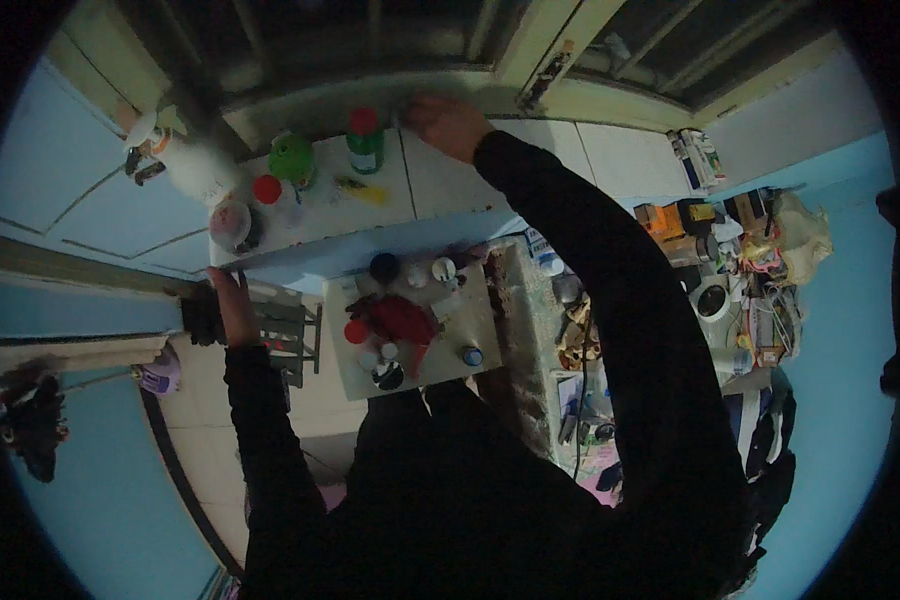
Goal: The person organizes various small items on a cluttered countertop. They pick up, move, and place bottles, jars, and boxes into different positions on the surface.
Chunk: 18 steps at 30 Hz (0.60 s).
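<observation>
My right hand (444,126) reaches over the back of the white tiled windowsill (487,176), by the window frame; it is blurred, and whether it holds a cloth or anything else cannot be told. Just left of it stands a green bottle with a red cap (364,142). Farther left are a green round container (291,159), a clear container with a red lid (268,190) and a clear tub (231,225). A yellow item (367,193) lies near the bottle. My left hand (234,306) is at the sill's left front corner, its fingers by the edge.
Below the sill stands a small table (450,375) with a red cloth-like item (405,322), a blue-lidded jar (472,356) and several other containers. A white bag (202,169) leans at the sill's left end. Cluttered shelves (720,300) are at the right; a dark slatted stool (289,337) is near my left hand.
</observation>
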Each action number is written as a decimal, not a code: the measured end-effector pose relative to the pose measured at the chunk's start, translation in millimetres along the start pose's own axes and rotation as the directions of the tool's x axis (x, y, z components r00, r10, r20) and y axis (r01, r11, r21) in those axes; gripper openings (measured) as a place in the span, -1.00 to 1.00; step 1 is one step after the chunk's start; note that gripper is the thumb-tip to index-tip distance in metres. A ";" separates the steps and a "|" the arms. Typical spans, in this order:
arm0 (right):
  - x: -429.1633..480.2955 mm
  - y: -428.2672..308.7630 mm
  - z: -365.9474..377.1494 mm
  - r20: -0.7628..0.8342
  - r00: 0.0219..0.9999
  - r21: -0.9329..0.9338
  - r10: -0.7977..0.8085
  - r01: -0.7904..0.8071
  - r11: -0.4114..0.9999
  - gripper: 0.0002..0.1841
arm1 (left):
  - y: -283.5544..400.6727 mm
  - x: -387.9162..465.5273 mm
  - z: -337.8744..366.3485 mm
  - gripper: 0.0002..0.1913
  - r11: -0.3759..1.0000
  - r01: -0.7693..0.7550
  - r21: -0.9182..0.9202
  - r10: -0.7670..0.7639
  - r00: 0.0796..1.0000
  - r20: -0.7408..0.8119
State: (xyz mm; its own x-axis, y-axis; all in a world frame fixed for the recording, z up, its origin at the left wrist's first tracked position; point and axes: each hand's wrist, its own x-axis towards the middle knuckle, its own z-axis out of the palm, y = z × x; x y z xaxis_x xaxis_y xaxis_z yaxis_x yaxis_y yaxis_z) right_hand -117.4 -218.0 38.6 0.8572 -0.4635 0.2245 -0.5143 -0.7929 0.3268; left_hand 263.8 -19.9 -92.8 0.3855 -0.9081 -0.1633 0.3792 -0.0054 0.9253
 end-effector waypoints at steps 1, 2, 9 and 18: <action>3.3 6.3 4.0 0.078 0.997 -0.017 -0.018 0.020 1.000 -0.66 | -2.7 4.3 -4.3 -0.25 0.999 0.045 -0.009 -0.045 0.999 -0.027; 2.9 9.5 8.1 0.094 0.994 -0.035 -0.061 0.065 0.997 -0.66 | -4.8 8.8 -9.0 -0.26 1.000 0.022 -0.007 -0.022 1.000 0.020; -77.5 45.8 13.5 0.237 0.927 0.073 0.290 -0.314 0.947 -0.60 | -15.3 9.3 -21.5 -0.32 0.996 -0.050 -0.076 0.057 0.993 0.099; -245.8 103.7 -3.1 0.145 0.241 0.299 0.960 -0.935 0.190 -0.69 | -9.0 -1.0 -3.6 -0.36 0.994 -0.033 -0.102 0.035 0.999 0.023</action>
State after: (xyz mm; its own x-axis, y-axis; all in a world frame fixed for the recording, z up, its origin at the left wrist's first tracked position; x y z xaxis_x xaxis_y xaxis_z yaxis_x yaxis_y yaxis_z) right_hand -381.5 -185.2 20.2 -0.2829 -0.9300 0.2347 -0.8914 0.1646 -0.4224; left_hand 263.1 -17.4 -102.2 0.3793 -0.9171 -0.1227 0.4501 0.0671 0.8905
